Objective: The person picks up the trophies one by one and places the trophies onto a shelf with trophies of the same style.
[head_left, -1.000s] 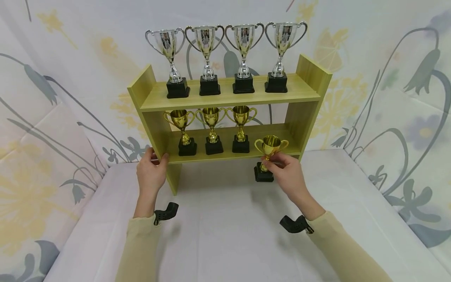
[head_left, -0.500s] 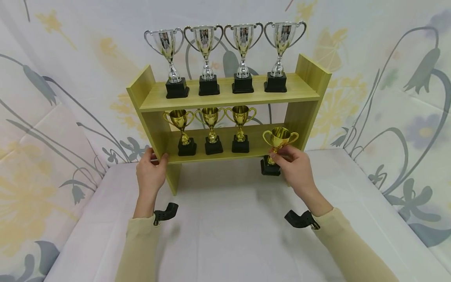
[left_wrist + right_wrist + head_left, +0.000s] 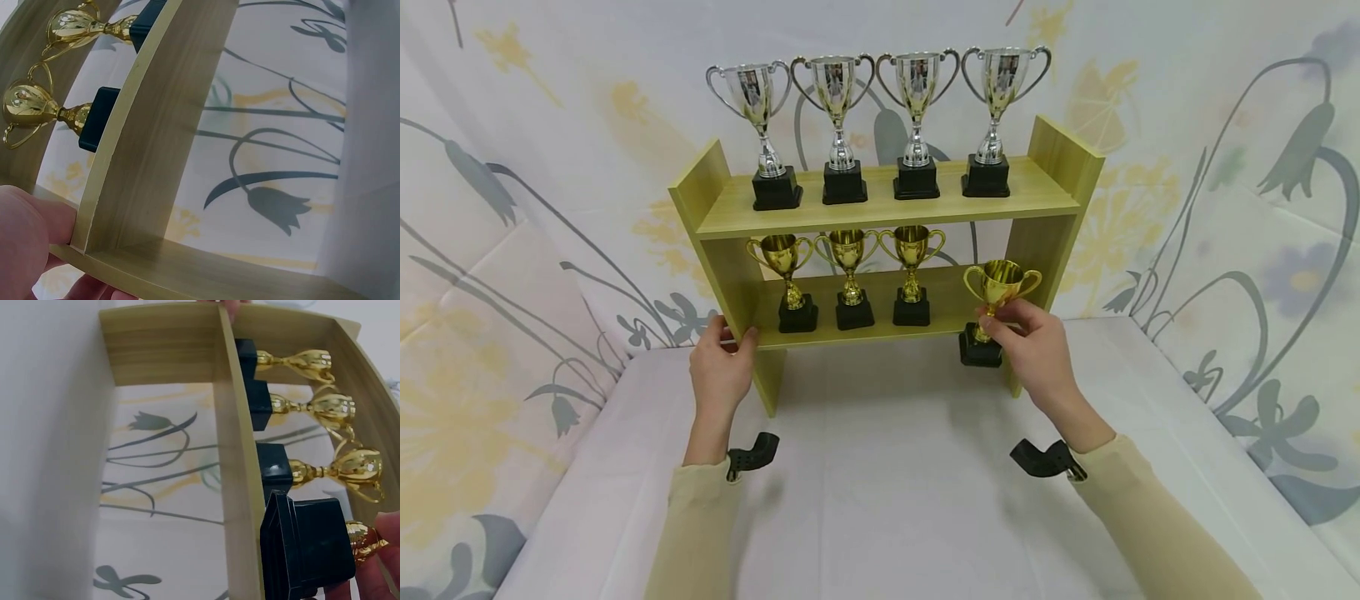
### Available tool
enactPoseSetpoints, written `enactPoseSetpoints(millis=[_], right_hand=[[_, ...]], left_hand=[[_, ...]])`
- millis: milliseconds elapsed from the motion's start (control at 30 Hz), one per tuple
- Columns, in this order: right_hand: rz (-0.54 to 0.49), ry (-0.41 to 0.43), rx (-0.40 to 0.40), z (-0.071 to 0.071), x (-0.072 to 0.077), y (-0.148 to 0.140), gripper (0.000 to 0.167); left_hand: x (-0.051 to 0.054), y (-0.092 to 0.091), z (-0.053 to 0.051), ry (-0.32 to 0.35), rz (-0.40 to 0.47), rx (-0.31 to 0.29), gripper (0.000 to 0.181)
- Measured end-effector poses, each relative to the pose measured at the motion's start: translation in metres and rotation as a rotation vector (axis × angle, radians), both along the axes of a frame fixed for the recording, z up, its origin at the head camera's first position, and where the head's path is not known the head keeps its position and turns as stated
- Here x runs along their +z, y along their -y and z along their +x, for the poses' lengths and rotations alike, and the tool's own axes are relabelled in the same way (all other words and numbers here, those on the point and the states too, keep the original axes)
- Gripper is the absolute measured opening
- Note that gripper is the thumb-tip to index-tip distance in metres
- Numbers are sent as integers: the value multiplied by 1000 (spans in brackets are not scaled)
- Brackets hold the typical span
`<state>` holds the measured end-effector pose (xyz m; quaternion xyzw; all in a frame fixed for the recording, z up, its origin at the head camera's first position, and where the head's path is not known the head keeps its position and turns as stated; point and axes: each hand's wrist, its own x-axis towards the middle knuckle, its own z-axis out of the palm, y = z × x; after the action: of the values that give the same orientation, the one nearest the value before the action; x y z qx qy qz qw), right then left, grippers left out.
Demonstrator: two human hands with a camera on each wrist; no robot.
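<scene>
My right hand (image 3: 1036, 354) pinches the stem of a gold trophy cup (image 3: 1000, 283) by thumb and fingers. Its black base (image 3: 319, 547) hangs in front of the lower shelf's right part, overlapping the shelf edge in view. My left hand (image 3: 721, 367) grips the left side panel of the wooden shelf unit (image 3: 887, 218) at lower-shelf height; in the left wrist view the thumb (image 3: 37, 219) lies against the wood and other fingers pass behind the panel. Three more gold trophy cups, including the nearest one (image 3: 912, 250), stand upright on the lower shelf, left of the held one.
Several silver trophy cups, one of them at the right end (image 3: 1000, 83), stand in a row on the top shelf. A white cloth (image 3: 880, 500) covers the table. Flower-printed fabric (image 3: 1225, 250) hangs behind and at both sides.
My right hand has carried the gold trophy cup up and to the right, closer to the lower shelf's right end. My left hand stays on the side panel.
</scene>
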<state>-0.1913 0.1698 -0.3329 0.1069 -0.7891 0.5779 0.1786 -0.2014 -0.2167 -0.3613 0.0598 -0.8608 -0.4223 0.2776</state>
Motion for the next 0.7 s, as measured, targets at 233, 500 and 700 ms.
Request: enactPoseSetpoints(millis=[233,500,700], right_hand=[[-8,-16,11,0,6,-2,23],[-16,-17,15,-5,13,-3,27],[-73,-11,31,-8,16,-4,28]], left_hand=[[0,0,0,8,1,0,37],[0,0,0,7,1,3,37],[0,0,0,5,3,5,37]])
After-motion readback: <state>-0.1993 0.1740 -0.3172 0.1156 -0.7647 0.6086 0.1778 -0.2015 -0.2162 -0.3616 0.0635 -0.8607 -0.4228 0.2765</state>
